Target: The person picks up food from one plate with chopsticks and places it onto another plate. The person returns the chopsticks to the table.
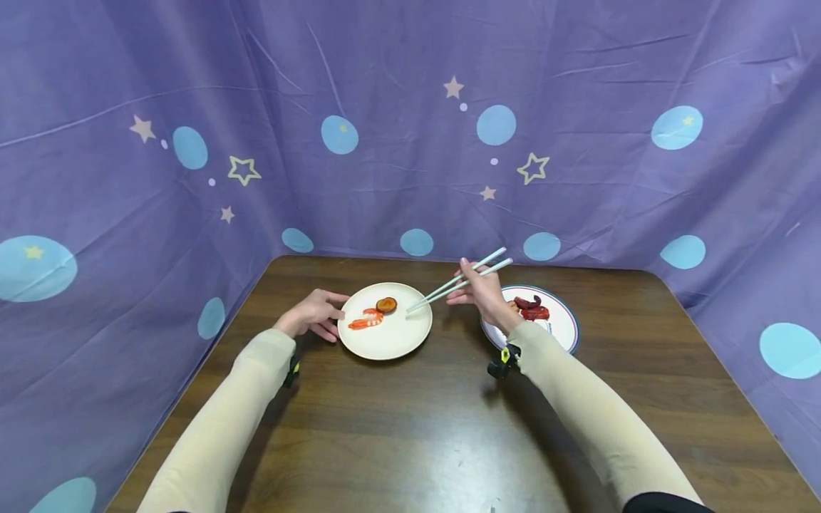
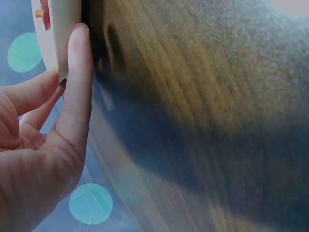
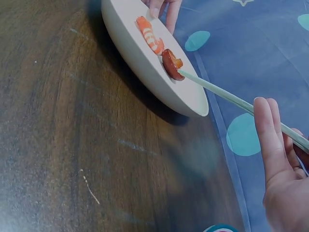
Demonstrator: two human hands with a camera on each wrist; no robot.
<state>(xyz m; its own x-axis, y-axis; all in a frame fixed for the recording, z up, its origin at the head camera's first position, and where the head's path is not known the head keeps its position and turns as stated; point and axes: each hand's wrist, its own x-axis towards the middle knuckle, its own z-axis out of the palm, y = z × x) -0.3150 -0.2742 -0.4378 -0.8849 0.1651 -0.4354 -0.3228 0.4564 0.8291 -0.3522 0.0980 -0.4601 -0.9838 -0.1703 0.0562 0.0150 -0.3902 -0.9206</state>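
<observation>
My left hand (image 1: 314, 314) holds the left rim of a cream plate (image 1: 398, 342), thumb on the rim and fingers below it, as the left wrist view shows. An orange and white shrimp piece (image 1: 366, 320) and a round brown mushroom-like piece (image 1: 386, 306) lie on that plate. My right hand (image 1: 479, 291) grips a pair of pale green chopsticks (image 1: 442, 290). Their tips are over the plate's right part, right of the brown piece in the head view. In the right wrist view the chopsticks (image 3: 227, 95) overlap the edge of the brown piece (image 3: 171, 65); contact cannot be told.
A white plate with a blue rim (image 1: 564, 328) stands to the right, partly under my right wrist, with several dark and red food pieces (image 1: 535, 312) on it. The wooden table (image 1: 398, 442) reaches back to a purple curtain (image 1: 410, 178) with blue dots and stars.
</observation>
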